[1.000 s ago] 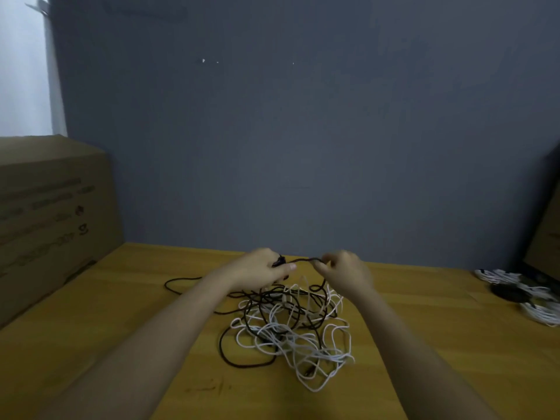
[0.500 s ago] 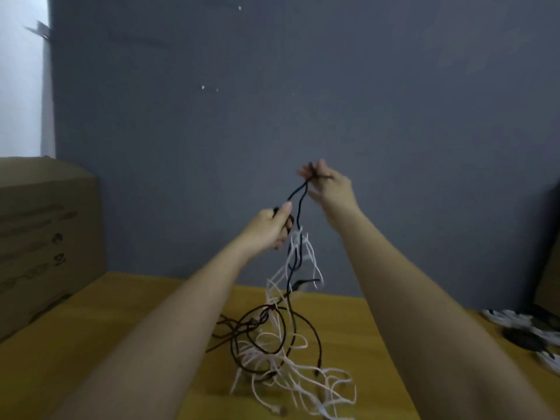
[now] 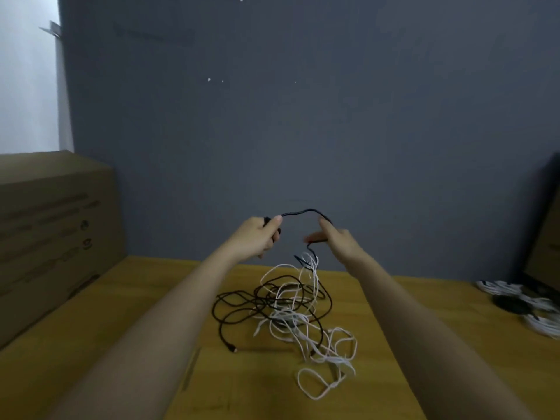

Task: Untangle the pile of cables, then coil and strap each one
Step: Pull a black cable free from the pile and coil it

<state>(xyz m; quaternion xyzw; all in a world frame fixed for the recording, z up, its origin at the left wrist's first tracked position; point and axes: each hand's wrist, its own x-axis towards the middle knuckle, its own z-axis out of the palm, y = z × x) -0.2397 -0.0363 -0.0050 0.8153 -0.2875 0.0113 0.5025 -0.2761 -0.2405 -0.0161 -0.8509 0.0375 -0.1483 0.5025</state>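
A tangle of black and white cables (image 3: 291, 310) lies on the wooden table (image 3: 121, 344). My left hand (image 3: 257, 236) grips one end of a black cable (image 3: 300, 213) between thumb and curled fingers, held up above the pile. The black cable arcs across to my right hand (image 3: 336, 239), whose fingers are straight, with the cable passing over the forefinger and hanging down into the pile. A few white strands are lifted with it below my right hand. A black cable's plug end (image 3: 232, 348) lies on the table at the pile's front left.
A large cardboard box (image 3: 51, 237) stands on the table's left side. Coiled white and black cables (image 3: 521, 304) lie at the right edge, in front of a dark object (image 3: 542, 237). A grey wall rises behind the table.
Both hands have come down from high above the table and moved apart. The black cable now spans between them. More of the tangle rests on the table again.
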